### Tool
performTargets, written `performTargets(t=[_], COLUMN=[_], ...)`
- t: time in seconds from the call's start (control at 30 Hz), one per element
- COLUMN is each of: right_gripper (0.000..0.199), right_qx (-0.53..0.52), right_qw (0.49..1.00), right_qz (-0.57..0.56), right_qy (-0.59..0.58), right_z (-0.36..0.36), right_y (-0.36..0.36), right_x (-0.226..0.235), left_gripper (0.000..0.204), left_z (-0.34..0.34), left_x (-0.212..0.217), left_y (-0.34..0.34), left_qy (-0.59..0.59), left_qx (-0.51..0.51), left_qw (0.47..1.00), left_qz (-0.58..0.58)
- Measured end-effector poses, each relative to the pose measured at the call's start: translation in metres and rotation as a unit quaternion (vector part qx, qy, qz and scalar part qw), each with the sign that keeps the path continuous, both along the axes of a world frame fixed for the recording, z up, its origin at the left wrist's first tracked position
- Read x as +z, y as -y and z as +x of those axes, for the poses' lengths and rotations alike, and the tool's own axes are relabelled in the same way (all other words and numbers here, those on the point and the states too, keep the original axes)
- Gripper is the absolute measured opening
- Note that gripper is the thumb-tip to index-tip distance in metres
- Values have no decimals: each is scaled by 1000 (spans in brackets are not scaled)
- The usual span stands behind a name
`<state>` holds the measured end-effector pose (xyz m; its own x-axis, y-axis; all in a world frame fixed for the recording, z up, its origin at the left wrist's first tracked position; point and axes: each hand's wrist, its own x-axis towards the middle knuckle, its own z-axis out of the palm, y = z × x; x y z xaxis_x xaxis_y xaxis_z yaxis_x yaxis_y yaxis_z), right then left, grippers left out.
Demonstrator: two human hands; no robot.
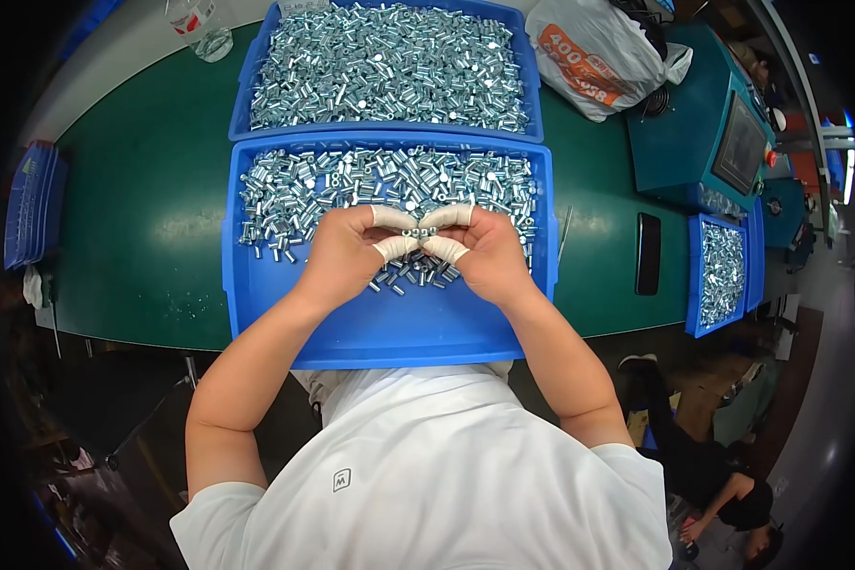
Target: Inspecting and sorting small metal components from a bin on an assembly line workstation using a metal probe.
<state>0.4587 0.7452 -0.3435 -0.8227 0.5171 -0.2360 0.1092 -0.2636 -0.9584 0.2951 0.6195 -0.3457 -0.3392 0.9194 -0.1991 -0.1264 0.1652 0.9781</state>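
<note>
My left hand (347,249) and my right hand (489,249) meet over the near blue tray (351,332). White finger covers wrap the thumb and forefinger of each. Between the paired fingertips, a short row of small silvery metal sleeves (419,232) is pinched, their round ends toward me. Both hands are closed on this row. Beneath and beyond them, many loose metal sleeves (294,185) lie scattered over the far part of the tray, with a few under my fingers. Bare blue bottom shows at the tray's near side, against my body.
A second blue tray (240,100), heaped with metal sleeves, adjoins beyond. Rightward are a plastic bag (589,57), a teal machine with a screen (689,128), a phone (647,254) and a smaller filled tray (695,285). Stacked blue trays (36,204) stand left; a person (731,484) is lower right.
</note>
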Motion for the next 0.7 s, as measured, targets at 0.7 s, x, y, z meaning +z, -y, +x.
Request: performTargets(t=[0.7], right_gripper=[19], right_qx=[22], right_qw=[997], right_qz=[-61], right_qy=[46], right_z=[43], right_y=[29], right_x=[27], left_gripper=[14], left_z=[7], left_x=[30], left_y=[13], left_qy=[30], left_qx=[-154], left_qw=[987], left_qz=[-33])
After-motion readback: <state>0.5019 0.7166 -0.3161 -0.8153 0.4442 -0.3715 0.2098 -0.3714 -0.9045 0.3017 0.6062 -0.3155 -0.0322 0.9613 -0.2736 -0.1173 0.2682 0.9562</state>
